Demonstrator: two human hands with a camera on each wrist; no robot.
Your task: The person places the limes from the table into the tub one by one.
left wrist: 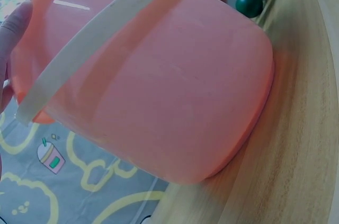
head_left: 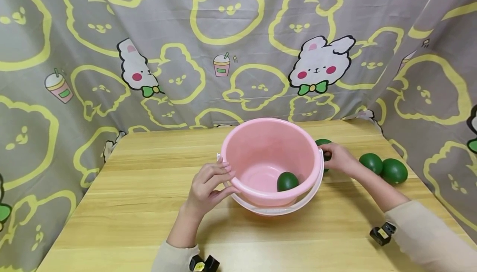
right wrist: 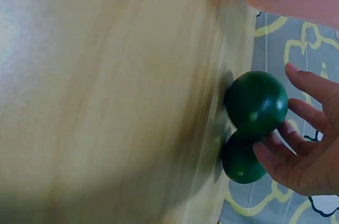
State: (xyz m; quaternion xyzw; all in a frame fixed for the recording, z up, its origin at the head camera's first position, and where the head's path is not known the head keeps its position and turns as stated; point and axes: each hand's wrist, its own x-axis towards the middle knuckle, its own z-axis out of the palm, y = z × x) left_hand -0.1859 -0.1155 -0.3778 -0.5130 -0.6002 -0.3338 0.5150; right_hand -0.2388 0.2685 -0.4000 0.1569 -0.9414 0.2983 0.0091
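Note:
A pink bucket (head_left: 272, 152) with a white handle (head_left: 275, 210) stands on the table, one dark green ball (head_left: 287, 181) inside it. My left hand (head_left: 206, 185) grips the bucket's left rim, fingers over the edge and thumb on the near side. In the left wrist view, the bucket's wall fills the middle. On the other side, my right hand (right wrist: 312, 139) reaches just past the right rim with its fingers spread. Its fingertips are right at two glossy green balls, an upper one (right wrist: 257, 102) and a lower one (right wrist: 243, 158), partly hidden behind the bucket in the head view.
Two more green balls, one (head_left: 370, 163) beside the other (head_left: 394, 171), lie farther right on the wooden table (head_left: 149, 205). A grey patterned curtain (head_left: 167, 56) hangs behind the table and along its sides. The handle droops over the bucket's near side.

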